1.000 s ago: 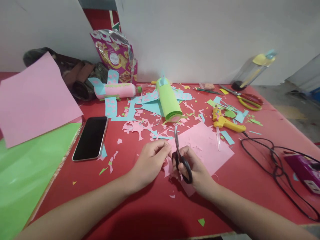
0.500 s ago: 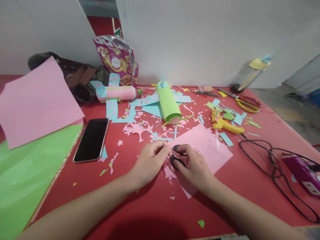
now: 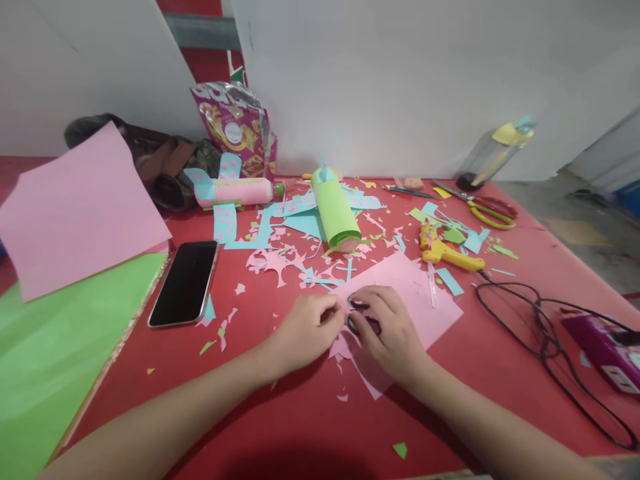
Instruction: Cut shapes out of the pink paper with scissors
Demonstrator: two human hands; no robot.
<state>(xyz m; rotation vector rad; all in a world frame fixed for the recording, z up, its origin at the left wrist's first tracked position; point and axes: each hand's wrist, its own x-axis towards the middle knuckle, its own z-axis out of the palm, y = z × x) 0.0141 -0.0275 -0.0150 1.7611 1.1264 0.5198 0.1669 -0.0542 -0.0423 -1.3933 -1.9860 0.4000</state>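
My right hand lies over the black-handled scissors, fingers through or around their loops; the blades are hidden under the hand. My left hand is curled beside it, pinching a small piece of pink paper that I can barely see. Both hands rest on the red table, at the near-left corner of a pink sheet.
A black phone lies to the left beside green and pink sheets. A green paper roll, a pink bottle plane, a yellow glue gun, red-yellow scissors, a black cable and paper scraps surround the hands.
A second ago the scissors stood upright, blades pointing away, in my right hand. They have since been laid down flat under the hand. My left hand stayed in place.
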